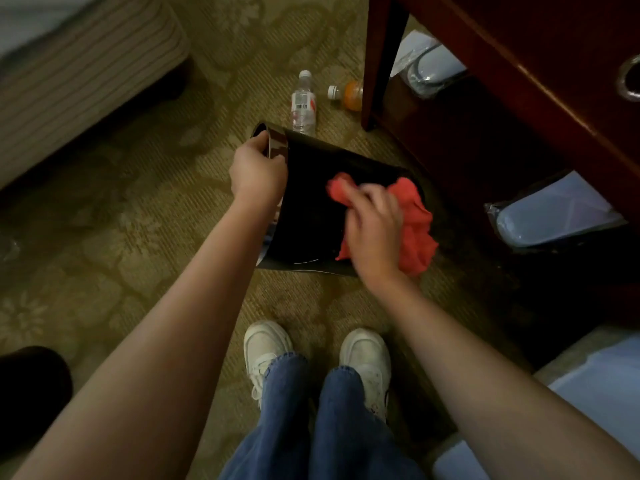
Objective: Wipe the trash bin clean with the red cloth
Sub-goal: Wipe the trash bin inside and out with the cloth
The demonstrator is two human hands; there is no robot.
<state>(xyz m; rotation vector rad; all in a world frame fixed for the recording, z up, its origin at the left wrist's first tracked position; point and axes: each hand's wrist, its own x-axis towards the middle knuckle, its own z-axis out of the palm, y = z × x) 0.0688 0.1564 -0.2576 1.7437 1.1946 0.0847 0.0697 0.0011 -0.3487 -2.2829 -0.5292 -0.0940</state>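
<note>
A black trash bin (pixel 311 202) lies tipped on its side on the patterned carpet in front of my feet. My left hand (pixel 258 171) grips the bin's rim at its upper left end, fingers curled over the edge. My right hand (pixel 374 230) holds a crumpled red cloth (pixel 415 230) and presses it against the bin's dark outer side. Part of the cloth bunches out to the right of my fingers, and a smaller fold shows above them. The hand is slightly blurred.
A clear water bottle (pixel 303 105) and an orange drink bottle (pixel 348 94) lie on the carpet beyond the bin. A dark red wooden desk (pixel 485 98) stands at right with plastic-wrapped items under it. A striped upholstered seat (pixel 86 81) fills the upper left.
</note>
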